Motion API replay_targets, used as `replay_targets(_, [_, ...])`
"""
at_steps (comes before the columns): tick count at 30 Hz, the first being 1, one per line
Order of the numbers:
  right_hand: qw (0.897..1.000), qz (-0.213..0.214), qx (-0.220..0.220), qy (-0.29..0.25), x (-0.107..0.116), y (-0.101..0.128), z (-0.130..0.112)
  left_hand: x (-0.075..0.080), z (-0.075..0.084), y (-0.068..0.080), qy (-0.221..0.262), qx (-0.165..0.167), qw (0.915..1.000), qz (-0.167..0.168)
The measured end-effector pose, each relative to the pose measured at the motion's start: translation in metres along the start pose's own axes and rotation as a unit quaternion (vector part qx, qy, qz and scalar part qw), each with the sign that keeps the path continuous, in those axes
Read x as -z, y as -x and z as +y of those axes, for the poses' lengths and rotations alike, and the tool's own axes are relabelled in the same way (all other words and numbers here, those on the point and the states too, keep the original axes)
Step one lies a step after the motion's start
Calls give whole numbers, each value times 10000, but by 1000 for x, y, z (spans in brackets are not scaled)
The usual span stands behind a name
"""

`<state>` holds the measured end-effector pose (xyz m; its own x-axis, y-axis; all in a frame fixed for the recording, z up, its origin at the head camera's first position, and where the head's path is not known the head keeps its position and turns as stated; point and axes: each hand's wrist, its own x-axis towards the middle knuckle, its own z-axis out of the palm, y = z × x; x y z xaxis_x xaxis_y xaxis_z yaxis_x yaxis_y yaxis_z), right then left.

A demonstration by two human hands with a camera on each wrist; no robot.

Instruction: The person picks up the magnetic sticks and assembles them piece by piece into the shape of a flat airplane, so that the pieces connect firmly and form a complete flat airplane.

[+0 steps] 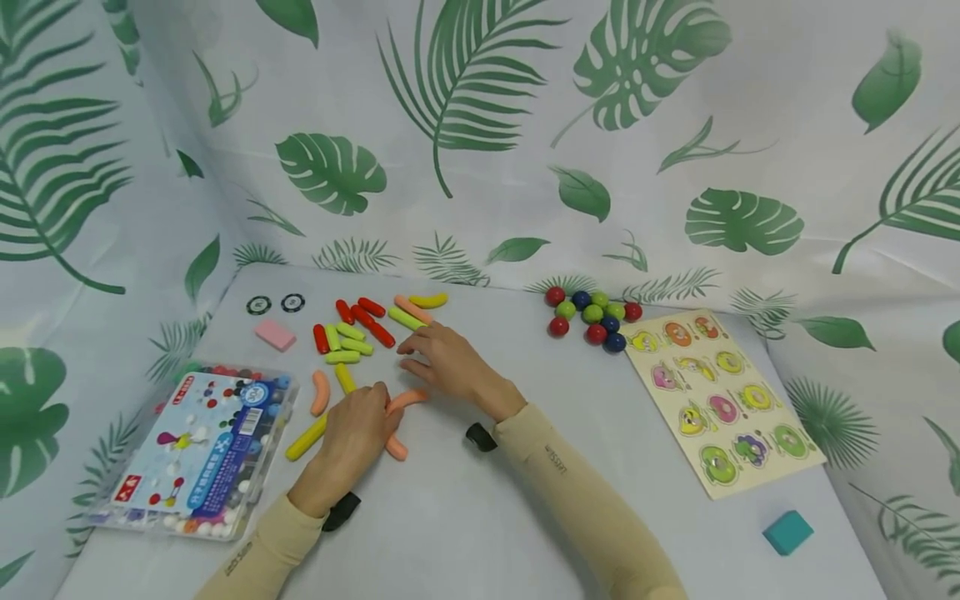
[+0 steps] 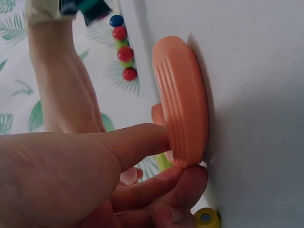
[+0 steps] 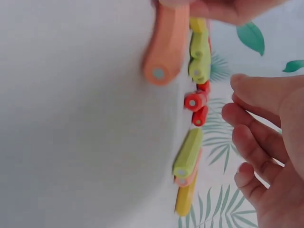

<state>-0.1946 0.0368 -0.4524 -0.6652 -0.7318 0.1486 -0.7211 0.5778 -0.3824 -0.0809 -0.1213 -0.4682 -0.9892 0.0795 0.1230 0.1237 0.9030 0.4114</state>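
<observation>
With the left hand (image 1: pixel 352 433), grasps a curved orange stick (image 1: pixel 410 399) left of the bench (image 1: pixel 465 508) centre, and with the right hand (image 1: pixel 446 362), released, hovers near a green stick (image 1: pixel 406 318), with open room toward balls (image 1: pixel 593 314) at the far edge and a board (image 1: pixel 703 362) near the right.

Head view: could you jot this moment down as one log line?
left grip: pinches curved orange piece | right grip: empty, near green piece | left: labelled box | right: fruit board

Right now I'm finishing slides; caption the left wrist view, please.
The left hand pinches a curved, ridged orange rod, with red, green and blue balls behind.
</observation>
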Motion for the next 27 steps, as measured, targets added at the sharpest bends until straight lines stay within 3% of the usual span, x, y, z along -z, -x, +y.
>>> replay_targets(5, [9995,102,228,200,0,-27,3,1,-1,1,36,-157,9998,131])
replay_targets(12, [9987,-42,339,380,-8,-57,0,5,-2,3,282,-58,9996,-69])
replay_targets(21, [9981,-196,583,73,-20,-73,1,6,-4,2,347,-24,9993,-160])
replay_targets(27, [9971,-411,418,493,-30,-77,1,7,-4,2,279,145,9992,-244])
